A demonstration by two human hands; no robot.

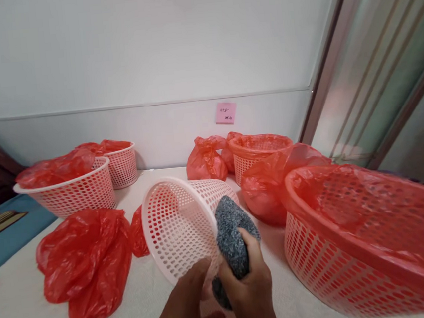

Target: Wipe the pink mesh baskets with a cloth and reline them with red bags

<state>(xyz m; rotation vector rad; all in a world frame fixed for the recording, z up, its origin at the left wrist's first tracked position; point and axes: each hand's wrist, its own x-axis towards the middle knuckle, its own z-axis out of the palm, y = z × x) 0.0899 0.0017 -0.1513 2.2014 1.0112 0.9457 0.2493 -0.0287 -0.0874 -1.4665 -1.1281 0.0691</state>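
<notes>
Gray cloth [236, 234] beside tipped basket [181, 227] — red bag [87, 261] left, lined basket [330, 257] right.

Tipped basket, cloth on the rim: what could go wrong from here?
1. The pale basket is tipped sideways, so it might roll or slip if the left hand at its lower rim isn't gripping; that grip is unclear.
2. The grey cloth, bunched in the right hand, could snag on the rim or mesh.
3. Swung right, the basket might knock the red bag close beside it.

Right fingers [254, 250] curled; left hand [187, 296] alongside
</notes>
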